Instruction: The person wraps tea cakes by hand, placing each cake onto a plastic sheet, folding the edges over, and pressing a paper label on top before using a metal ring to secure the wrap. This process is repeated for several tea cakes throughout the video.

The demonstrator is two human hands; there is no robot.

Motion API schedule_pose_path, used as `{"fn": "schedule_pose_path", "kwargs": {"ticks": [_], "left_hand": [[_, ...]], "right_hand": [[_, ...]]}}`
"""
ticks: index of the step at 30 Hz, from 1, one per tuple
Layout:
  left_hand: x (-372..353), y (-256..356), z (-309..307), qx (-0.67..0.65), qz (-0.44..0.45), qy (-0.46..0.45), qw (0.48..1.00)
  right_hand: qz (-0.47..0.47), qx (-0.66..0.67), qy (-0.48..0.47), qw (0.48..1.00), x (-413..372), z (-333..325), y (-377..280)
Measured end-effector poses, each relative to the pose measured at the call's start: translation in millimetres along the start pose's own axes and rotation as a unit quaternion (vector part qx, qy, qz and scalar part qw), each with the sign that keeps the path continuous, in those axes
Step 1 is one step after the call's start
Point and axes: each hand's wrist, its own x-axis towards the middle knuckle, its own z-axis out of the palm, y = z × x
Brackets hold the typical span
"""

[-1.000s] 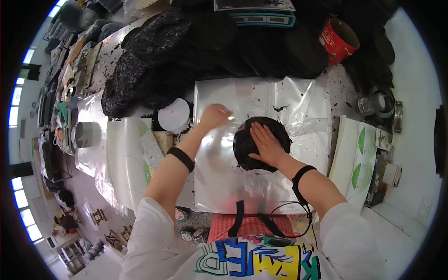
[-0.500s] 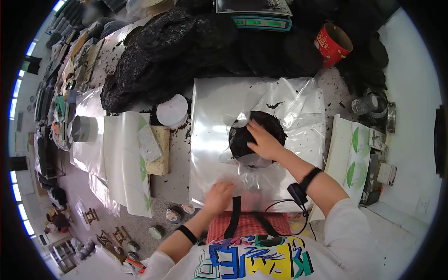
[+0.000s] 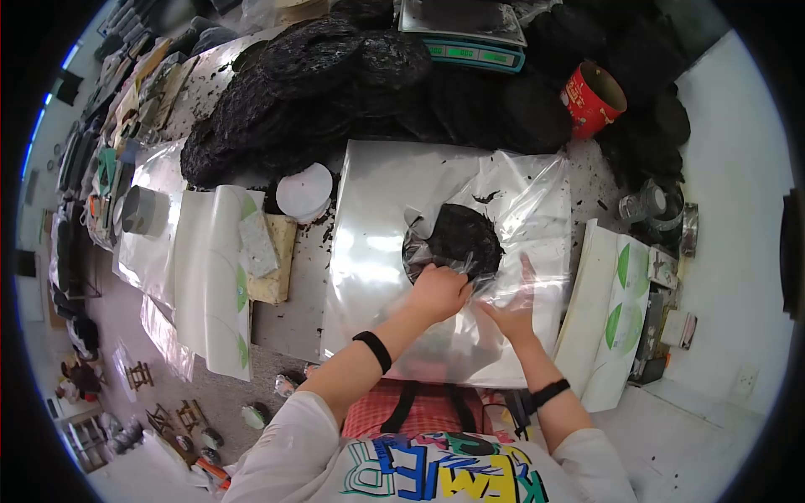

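A dark round cake point(image 3: 459, 239) is shown on a clear plastic sheet point(image 3: 381, 210) on the desk point(image 3: 306, 281), the sheet pinched at the cake's near edge by the left hand point(image 3: 438, 292), the right hand point(image 3: 513, 312) laid flat with its grip spread.

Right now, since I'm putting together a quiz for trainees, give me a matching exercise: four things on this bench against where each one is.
Things:
1 dark cake
2 red cup
3 white disc
4 left hand

Places:
A just left of the silver sheet
B closed on the clear film at the cake's near edge
C far side, right of the scale
D middle of the silver sheet

Pairs: 1-D, 2-C, 3-A, 4-B
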Motion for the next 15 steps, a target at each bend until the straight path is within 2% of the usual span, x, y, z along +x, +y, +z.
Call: {"fn": "schedule_pose_path", "kwargs": {"ticks": [1, 2, 3, 4, 5, 6, 7, 8, 9, 10, 11, 12, 13, 14, 15], "left_hand": [[-1, 1, 0, 0.013, -0.001, -0.023, 1.000], [-2, -3, 5, 0.024, 0.010, -0.033, 0.999], [-6, -3, 4, 0.026, 0.012, -0.033, 0.999], [-16, -5, -1, 0.004, 0.027, 0.011, 1.000], [-24, -9, -9, -0.018, 0.042, 0.053, 0.998], [-34, -20, -20, -0.016, 0.042, 0.054, 0.998], [-47, -32, -38, -0.044, 0.088, 0.098, 0.990], [-51, -36, -55, -0.071, 0.140, 0.136, 0.978], [-48, -28, -79, -0.007, 0.009, 0.220, 0.975], [-30, -33, -79, -0.066, -0.052, 0.309, 0.947], [-7, -36, -78, -0.124, -0.113, 0.396, 0.903], [6, -46, -63, -0.193, -0.071, 0.317, 0.926], [16, -52, -47, -0.261, -0.030, 0.234, 0.936], [23, -40, -44, -0.324, -0.132, 0.143, 0.926], [25, -51, -24, -0.192, -0.060, 0.140, 0.970]], "right_hand": [[-0.121, -0.136, -0.031, 0.983, 17, 12, -7], [-0.238, -0.270, -0.063, 0.931, 30, 20, -12], [-0.349, -0.397, -0.094, 0.844, 39, 24, -14], [-0.352, -0.396, -0.092, 0.843, 43, 28, -13], [-0.253, -0.434, -0.087, 0.860, 48, 33, -9], [-0.151, -0.468, -0.085, 0.867, 54, 37, -6], [-0.151, -0.466, -0.084, 0.868, 59, 42, -5], [-0.109, -0.549, -0.107, 0.822, 67, 49, -5], [-0.063, -0.624, -0.128, 0.768, 72, 56, -5], [-0.059, -0.621, -0.125, 0.771, 79, 64, -9], [-0.004, -0.647, -0.185, 0.740, 90, 70, -18], [0.051, -0.669, -0.242, 0.701, 97, 73, -30], [0.052, -0.673, -0.238, 0.698, 93, 72, -49], [0.054, -0.654, -0.291, 0.696, 85, 69, -75], [0.054, -0.634, -0.342, 0.691, 81, 67, -87]]}}
